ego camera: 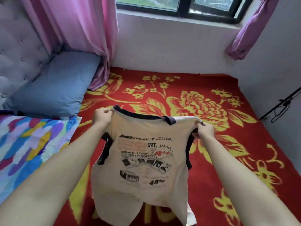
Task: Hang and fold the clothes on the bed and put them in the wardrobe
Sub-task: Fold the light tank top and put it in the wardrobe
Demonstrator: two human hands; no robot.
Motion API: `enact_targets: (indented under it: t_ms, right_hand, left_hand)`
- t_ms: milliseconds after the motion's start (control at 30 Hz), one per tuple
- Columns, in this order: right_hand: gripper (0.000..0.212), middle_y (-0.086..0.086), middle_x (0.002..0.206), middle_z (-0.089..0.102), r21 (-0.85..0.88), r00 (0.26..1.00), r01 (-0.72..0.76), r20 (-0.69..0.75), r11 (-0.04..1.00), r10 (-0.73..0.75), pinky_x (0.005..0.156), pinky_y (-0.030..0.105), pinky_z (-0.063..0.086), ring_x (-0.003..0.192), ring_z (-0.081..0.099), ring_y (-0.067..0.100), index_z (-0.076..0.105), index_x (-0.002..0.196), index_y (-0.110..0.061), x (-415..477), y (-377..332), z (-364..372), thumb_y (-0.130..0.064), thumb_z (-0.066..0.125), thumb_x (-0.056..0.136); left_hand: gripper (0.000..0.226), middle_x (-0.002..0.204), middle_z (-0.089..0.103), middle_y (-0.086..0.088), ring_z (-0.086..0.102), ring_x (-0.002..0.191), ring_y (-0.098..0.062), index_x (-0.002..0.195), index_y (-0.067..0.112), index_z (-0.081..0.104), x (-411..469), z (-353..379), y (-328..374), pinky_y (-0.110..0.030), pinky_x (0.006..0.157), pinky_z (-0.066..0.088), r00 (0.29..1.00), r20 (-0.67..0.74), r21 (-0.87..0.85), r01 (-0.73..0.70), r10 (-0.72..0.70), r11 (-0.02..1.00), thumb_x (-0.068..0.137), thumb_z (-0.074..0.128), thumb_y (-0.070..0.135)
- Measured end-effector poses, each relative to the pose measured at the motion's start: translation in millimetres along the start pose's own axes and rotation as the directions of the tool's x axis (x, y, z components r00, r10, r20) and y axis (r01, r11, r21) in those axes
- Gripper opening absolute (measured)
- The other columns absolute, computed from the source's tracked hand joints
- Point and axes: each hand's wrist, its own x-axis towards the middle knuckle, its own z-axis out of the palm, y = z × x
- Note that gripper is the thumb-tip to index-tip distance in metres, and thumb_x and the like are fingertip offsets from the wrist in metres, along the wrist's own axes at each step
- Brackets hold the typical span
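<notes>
A cream T-shirt [143,167] with dark trim at the collar and sleeves and a printed graphic hangs in the air above the bed [211,144], which has a red and yellow flowered cover. My left hand [101,115] pinches the shirt's left shoulder. My right hand [204,130] grips its right shoulder. The printed side faces me and the hem dangles low toward the bed. No wardrobe or hanger shows in this view.
A blue pillow [55,85] leans on the grey tufted headboard [17,51] at the left, with a multicoloured pillow [29,144] in front of it. Pink curtains [84,30] and a window [179,5] are behind. A black stand with a cable [281,105] is at the right wall.
</notes>
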Motion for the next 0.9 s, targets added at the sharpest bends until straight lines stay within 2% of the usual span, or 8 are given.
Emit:
enact_targets:
  t_ms: [100, 167, 233, 333, 433, 667, 767, 900]
  right_hand:
    - [0.023, 0.011, 0.102, 0.063, -0.12, 0.991, 0.12, 0.076, 0.986, -0.112, 0.078, 0.039, 0.047, 0.094, 0.061, 0.03, 0.061, 0.105, -0.008, 23, -11, 14, -0.023, 0.055, 0.09]
    - [0.059, 0.013, 0.13, 0.052, -0.184, 0.984, 0.076, 0.172, 0.98, -0.044, 0.088, 0.038, 0.043, 0.109, 0.052, 0.025, 0.037, 0.14, -0.008, 25, 15, 20, -0.021, 0.06, 0.087]
    - [0.072, 0.015, 0.141, 0.043, -0.227, 0.97, 0.008, 0.238, 0.974, 0.048, 0.092, 0.037, 0.043, 0.11, 0.048, 0.021, 0.023, 0.147, -0.009, 18, 51, 22, -0.02, 0.061, 0.087]
    - [0.063, 0.013, 0.13, 0.05, -0.283, 0.936, -0.085, 0.307, 0.955, 0.174, 0.084, 0.033, 0.041, 0.104, 0.048, 0.02, 0.031, 0.144, -0.009, 9, 102, 22, -0.018, 0.059, 0.088]
    - [0.057, 0.009, 0.13, 0.05, -0.342, 0.898, -0.135, 0.354, 0.93, 0.261, 0.087, 0.034, 0.042, 0.112, 0.052, 0.024, 0.035, 0.141, -0.009, 1, 137, 17, -0.018, 0.058, 0.089]
    - [0.053, 0.011, 0.134, 0.046, -0.467, 0.873, -0.144, 0.356, 0.872, 0.335, 0.091, 0.036, 0.04, 0.12, 0.047, 0.026, 0.038, 0.139, -0.005, -13, 191, 13, -0.017, 0.055, 0.09]
    - [0.052, 0.013, 0.143, 0.041, -0.503, 0.863, -0.158, 0.348, 0.85, 0.367, 0.101, 0.038, 0.038, 0.128, 0.042, 0.028, 0.039, 0.138, -0.004, -21, 222, 20, -0.016, 0.056, 0.09]
    - [0.054, 0.016, 0.141, 0.042, -0.586, 0.858, -0.213, 0.27, 0.782, 0.436, 0.099, 0.033, 0.035, 0.128, 0.041, 0.031, 0.04, 0.138, -0.004, -33, 277, 24, -0.014, 0.057, 0.088]
  left_hand:
    - [0.032, 0.12, 0.061, -0.017, 0.057, 0.108, -0.033, 0.123, 0.009, 0.058, 14, 27, 19, -0.037, 0.085, 0.046, 0.998, 0.058, -0.221, 0.051, -0.04, 0.974, 0.094, 0.053, 0.021]
    - [0.063, 0.141, 0.043, -0.015, 0.046, 0.124, -0.03, 0.149, 0.016, 0.02, -3, 50, 2, -0.039, 0.1, 0.041, 0.968, 0.241, -0.241, 0.132, -0.073, 0.962, 0.094, 0.052, 0.018]
    - [0.081, 0.149, 0.029, -0.016, 0.038, 0.131, -0.031, 0.15, 0.023, -0.003, -27, 70, -27, -0.045, 0.106, 0.036, 0.915, 0.371, -0.178, 0.24, -0.16, 0.954, 0.093, 0.055, 0.02]
    - [0.078, 0.139, 0.043, -0.016, 0.05, 0.118, -0.033, 0.151, 0.017, 0.005, -59, 90, -71, -0.036, 0.084, 0.052, 0.881, 0.374, -0.102, 0.349, -0.289, 0.932, 0.091, 0.055, 0.013]
    - [0.063, 0.087, 0.062, -0.008, 0.056, 0.068, -0.024, 0.145, 0.014, 0.023, -88, 103, -102, -0.022, 0.044, 0.041, 0.867, 0.338, -0.074, 0.412, -0.365, 0.908, 0.088, 0.044, 0.001]
    - [0.061, 0.109, 0.056, -0.023, 0.056, 0.084, -0.031, 0.147, 0.013, 0.02, -127, 126, -154, -0.028, 0.057, 0.035, 0.83, 0.36, 0.025, 0.447, -0.425, 0.894, 0.092, 0.046, 0.01]
    - [0.064, 0.12, 0.053, -0.024, 0.056, 0.102, -0.036, 0.148, 0.014, 0.018, -138, 129, -179, -0.037, 0.078, 0.044, 0.811, 0.362, 0.084, 0.463, -0.46, 0.882, 0.091, 0.049, 0.011]
    - [0.06, 0.111, 0.056, -0.021, 0.055, 0.1, -0.035, 0.142, 0.007, 0.03, -168, 137, -224, -0.035, 0.082, 0.043, 0.783, 0.309, 0.21, 0.498, -0.54, 0.841, 0.087, 0.055, 0.007]
